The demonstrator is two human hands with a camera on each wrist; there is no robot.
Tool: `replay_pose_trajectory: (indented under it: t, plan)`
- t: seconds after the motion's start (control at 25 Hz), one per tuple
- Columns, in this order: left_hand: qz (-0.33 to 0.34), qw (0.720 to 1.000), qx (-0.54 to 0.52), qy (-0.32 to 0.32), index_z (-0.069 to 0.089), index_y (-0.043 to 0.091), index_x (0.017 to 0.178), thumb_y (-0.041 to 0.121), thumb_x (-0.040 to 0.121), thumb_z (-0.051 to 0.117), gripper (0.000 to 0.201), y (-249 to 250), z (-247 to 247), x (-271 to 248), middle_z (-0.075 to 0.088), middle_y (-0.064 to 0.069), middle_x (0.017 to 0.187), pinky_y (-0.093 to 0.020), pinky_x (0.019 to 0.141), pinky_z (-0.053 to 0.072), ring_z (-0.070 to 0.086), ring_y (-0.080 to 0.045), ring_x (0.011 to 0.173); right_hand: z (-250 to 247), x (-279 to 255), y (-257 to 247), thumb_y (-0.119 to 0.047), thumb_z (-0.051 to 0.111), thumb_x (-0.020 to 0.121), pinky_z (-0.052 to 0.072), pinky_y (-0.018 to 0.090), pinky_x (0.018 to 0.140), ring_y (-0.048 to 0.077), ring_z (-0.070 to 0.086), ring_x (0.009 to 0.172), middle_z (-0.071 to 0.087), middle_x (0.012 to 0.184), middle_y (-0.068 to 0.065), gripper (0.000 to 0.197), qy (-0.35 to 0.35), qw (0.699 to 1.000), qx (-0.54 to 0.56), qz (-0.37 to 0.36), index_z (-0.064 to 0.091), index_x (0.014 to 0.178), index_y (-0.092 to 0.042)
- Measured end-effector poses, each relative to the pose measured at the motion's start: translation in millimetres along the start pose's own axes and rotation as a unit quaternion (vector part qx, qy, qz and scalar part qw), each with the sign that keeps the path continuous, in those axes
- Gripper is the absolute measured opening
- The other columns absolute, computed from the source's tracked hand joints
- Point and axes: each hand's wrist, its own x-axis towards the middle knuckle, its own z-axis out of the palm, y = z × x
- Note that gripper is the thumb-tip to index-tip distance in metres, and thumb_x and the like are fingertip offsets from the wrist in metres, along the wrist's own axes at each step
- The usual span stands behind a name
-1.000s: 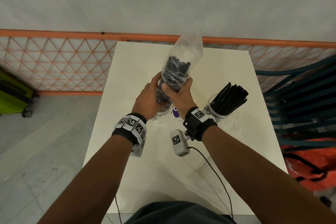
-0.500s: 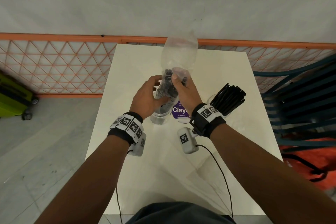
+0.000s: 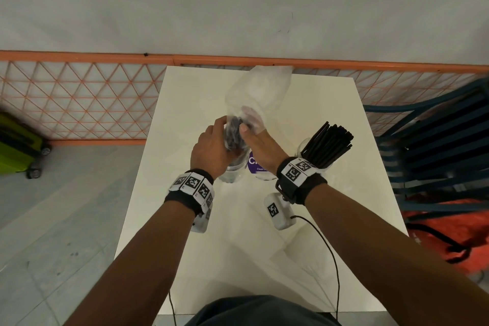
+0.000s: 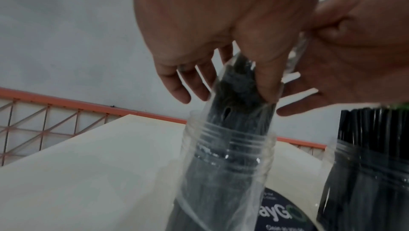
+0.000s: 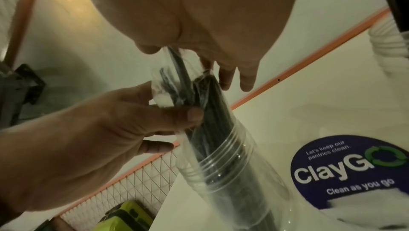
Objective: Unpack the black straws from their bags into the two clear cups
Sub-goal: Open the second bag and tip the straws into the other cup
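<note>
Both hands pinch the bag (image 3: 254,103) around the straws (image 5: 208,112) standing in the cup (image 4: 228,149) below: left hand (image 3: 211,149), right hand (image 3: 260,147); judged risk: lifting drags straws out, tipping the cup

A shared pantry or canteen corner of a workplace is suggested. A round purple sticker (image 5: 352,170) reading "Let's keep our pantries clean" and "Clean as you go" is stuck on the white tabletop (image 3: 185,214). An orange mesh barrier (image 3: 79,103), stacked dark slatted chairs (image 3: 434,145) and a grey floor (image 3: 53,219) are seen around it.
</note>
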Motion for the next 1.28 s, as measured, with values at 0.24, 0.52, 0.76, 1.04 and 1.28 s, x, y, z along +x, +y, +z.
replay_pose_trajectory:
  t: [0.24,0.52,0.76,1.04,1.28]
  plan:
    - [-0.008,1.000,-0.001,0.003,0.015,0.029,0.153,0.055,0.055,0.089,0.126,-0.5,1.8,-1.5,0.052,-0.012,0.143,-0.056,0.099,0.049,0.052,-0.034,0.127,-22.3,0.0,-15.4,-0.034,0.039,0.104,0.033,0.013,0.100,0.004,0.046,0.122,0.049,0.134,0.000,0.036,0.172,0.972,-0.121,-0.108,0.054,0.136,-0.029]
    - [-0.018,0.999,0.023,-0.014,0.020,0.031,0.152,0.064,0.054,0.085,0.121,-0.1,6.9,-0.8,0.052,-0.010,0.144,-0.055,0.101,0.046,0.051,-0.035,0.128,-34.9,2.6,-33.1,-0.033,0.058,0.095,0.057,0.049,0.083,0.019,0.069,0.091,0.067,0.106,0.001,0.015,0.223,0.969,-0.008,-0.101,0.068,0.102,-0.025]
    - [-0.028,0.999,-0.029,0.002,0.020,0.036,0.149,0.061,0.057,0.086,0.116,-1.8,10.0,-8.9,0.053,-0.005,0.144,-0.055,0.101,0.048,0.052,-0.030,0.128,-51.6,-2.0,-71.5,-0.037,0.062,0.091,0.054,0.047,0.088,0.019,0.065,0.092,0.069,0.095,-0.005,0.004,0.257,0.951,0.105,-0.136,0.066,0.091,-0.035]
    - [-0.015,0.997,-0.074,0.030,0.025,0.032,0.150,0.049,0.065,0.087,0.106,-12.9,-1.6,-28.1,0.048,-0.008,0.145,-0.052,0.102,0.047,0.050,-0.027,0.129,-91.6,-32.3,-151.5,-0.010,0.055,0.096,0.050,0.034,0.066,0.025,0.062,0.079,0.064,0.092,0.004,0.002,0.302,0.897,0.191,-0.260,0.054,0.095,-0.011]
    - [-0.067,0.991,-0.112,0.044,0.034,0.029,0.148,0.043,0.070,0.087,0.095,-54.4,-11.5,-60.6,0.050,-0.006,0.139,-0.043,0.098,0.050,0.056,-0.023,0.117,-142.9,-105.4,-79.9,-0.020,0.051,0.099,0.047,0.022,0.050,0.006,0.058,0.055,0.065,0.072,-0.008,0.008,0.403,0.904,0.099,-0.100,0.053,0.095,-0.014]
